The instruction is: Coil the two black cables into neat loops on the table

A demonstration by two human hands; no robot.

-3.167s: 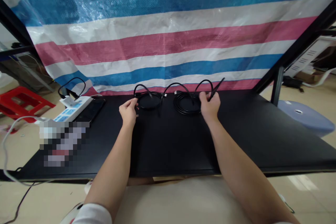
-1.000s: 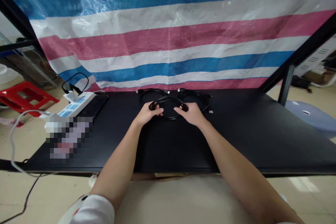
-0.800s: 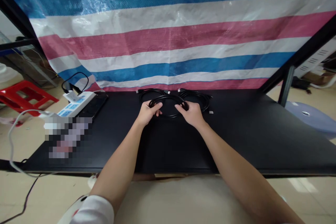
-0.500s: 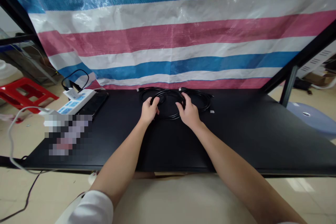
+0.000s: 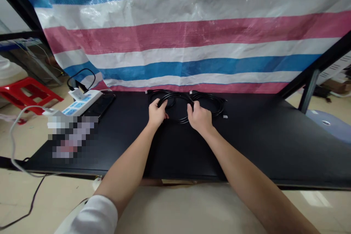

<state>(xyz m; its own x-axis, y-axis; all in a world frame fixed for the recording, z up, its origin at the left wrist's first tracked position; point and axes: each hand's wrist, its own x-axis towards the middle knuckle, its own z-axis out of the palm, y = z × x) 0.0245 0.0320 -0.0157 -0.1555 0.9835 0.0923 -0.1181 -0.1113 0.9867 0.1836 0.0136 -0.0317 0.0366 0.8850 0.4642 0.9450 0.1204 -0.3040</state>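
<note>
Coiled cable [image 5: 177, 96] spans side to side between our fingers [image 5: 161, 105]: we clasp its left rim with the left hand [image 5: 157, 114], its right rim with the right hand [image 5: 200, 117], over the counter [image 5: 260, 135].

Cable coils [image 5: 192, 102] on table [image 5: 260, 142]

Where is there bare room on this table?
Bare: the table right of the cable coils, and the near strip. Crowded: far middle, where left hand and right hand grip the front coil; left end, power strip and phone.
</note>
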